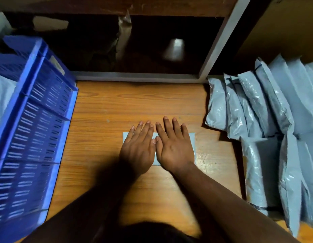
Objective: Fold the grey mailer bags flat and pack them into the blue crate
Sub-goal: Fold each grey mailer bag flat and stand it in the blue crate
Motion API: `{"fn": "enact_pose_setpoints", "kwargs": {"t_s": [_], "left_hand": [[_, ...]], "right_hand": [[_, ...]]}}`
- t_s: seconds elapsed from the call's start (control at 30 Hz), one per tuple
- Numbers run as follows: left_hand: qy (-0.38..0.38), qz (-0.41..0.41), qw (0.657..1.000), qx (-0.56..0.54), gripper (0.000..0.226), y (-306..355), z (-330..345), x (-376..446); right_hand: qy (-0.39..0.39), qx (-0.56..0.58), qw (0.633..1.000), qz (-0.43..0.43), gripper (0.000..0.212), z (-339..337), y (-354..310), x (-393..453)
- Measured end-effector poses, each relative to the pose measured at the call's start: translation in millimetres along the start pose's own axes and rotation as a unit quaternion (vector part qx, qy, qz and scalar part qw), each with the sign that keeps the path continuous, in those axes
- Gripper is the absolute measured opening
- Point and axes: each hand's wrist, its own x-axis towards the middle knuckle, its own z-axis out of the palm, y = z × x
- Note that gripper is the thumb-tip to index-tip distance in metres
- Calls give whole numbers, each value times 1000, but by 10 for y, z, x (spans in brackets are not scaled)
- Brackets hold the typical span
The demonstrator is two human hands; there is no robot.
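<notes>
Fingers straight, flat, grasping nothing: left hand (137,148) & right hand (175,146) side by side, palms pressing a folded grey mailer bag (191,139) on the wooden table (103,109). Blue crate (34,130) at left; pile of grey mailer bags (264,120) at right, well apart.

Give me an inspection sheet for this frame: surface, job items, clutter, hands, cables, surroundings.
Surface: wooden table, scuffed patch at right.
Job's things: folded grey bag flat under both hands; blue crate at left; unfolded grey mailer bags heaped at right.
Clutter: nothing seen.
Hands: left hand and right hand press flat, fingers straight, side by side.
Cables: nothing seen.
Surroundings: dark recess behind a grey frame; contents unclear.
</notes>
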Motion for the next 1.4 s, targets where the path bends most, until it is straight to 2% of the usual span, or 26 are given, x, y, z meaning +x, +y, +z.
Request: {"fn": "enact_pose_setpoints", "kwargs": {"t_s": [0.23,0.37,0.43,0.53,0.77,0.87,0.93,1.0,1.1,1.23,1.4], "left_hand": [[-54,-16,998,11,52,39,-82,15],[-124,-63,990,-34,69,23,-237,59],[-144,-74,986,-38,73,-36,-282,38],[-149,-60,987,14,69,-94,-273,-44],[-141,-78,987,-2,64,-46,-211,-44],[-171,-95,981,3,74,-11,-304,-34],[-218,-111,970,6,85,38,-386,42],[-235,-119,964,34,86,90,-485,171],[-233,-97,967,29,70,144,-477,235],[-192,-71,979,14,85,129,-331,86],[-138,-73,988,2,59,168,-217,122]], "right_hand": [[-8,16,1000,1,60,-6,10,-3],[-13,71,997,-12,60,-117,107,-57],[-3,56,998,-11,60,-128,227,-141],[2,33,999,-3,62,-77,363,-243],[7,38,999,2,62,-30,347,-217],[-18,44,999,2,67,-93,355,-226],[-54,38,998,14,74,-164,329,-198],[-44,26,998,35,77,-238,230,-135],[-2,44,999,13,63,-188,17,-60],[4,29,1000,4,57,13,-59,-83],[9,20,1000,9,57,84,-35,-7]]}}
